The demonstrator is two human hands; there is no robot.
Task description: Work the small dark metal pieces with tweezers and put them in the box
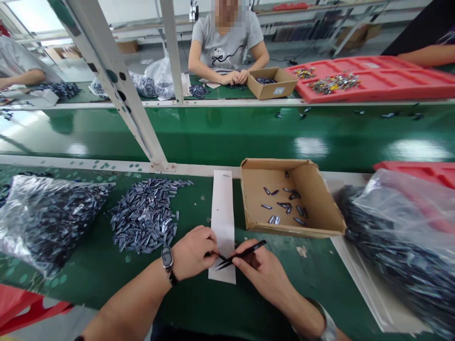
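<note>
On the green workbench [202, 303], black pointed tweezers [242, 254] sit pinched in the right hand [261, 279], tips reaching the pinched left hand [194, 253] over a white paper strip [222, 208]! Anything between them is too small to tell. Just beyond, an open cardboard box [318, 199]; leftward, a heap of grey metal pieces [145, 215].

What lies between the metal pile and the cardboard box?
A white paper strip lies between the metal pile and cardboard box, in the head view.

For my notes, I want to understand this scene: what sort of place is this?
Probably a factory assembly line: a green conveyor belt, a co-worker across it, and a heap of small metal parts.
</note>
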